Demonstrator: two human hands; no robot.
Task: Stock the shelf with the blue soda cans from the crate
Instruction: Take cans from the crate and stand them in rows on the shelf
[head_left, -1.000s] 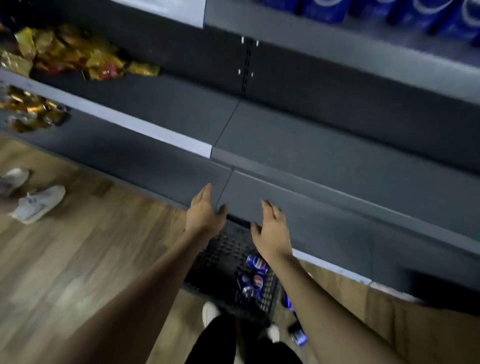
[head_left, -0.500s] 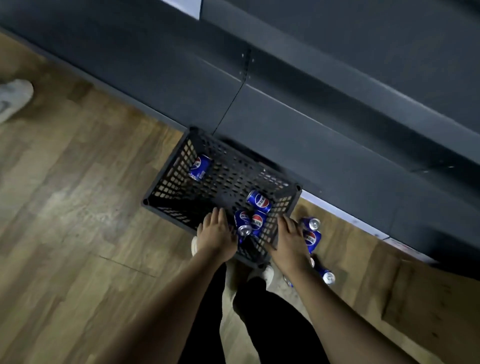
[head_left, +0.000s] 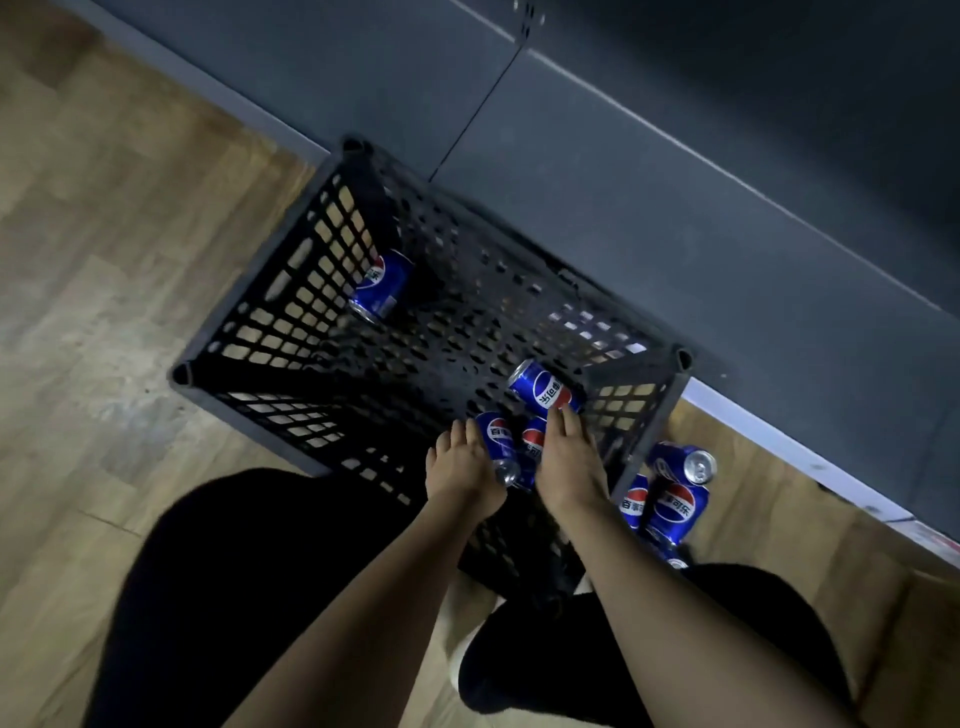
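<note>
Both hands lowered into crate, lower centre of frame, reaching for cans.

Left hand (head_left: 462, 467) fingers extended, touching lying blue aluminium soda can (head_left: 500, 447); right hand (head_left: 569, 457) likewise uncurled, fingertips at second can (head_left: 543, 389). Nothing gripped. Black perforated plastic crate (head_left: 291, 291) on floor. Probably rigid, smooth, moderately heavy if full: grasp around mid-body.

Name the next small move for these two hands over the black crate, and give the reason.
Probably close each hand on a can: the left hand lies beside one blue soda can in the black perforated plastic crate, and the right hand reaches another, neither gripped yet.
</note>
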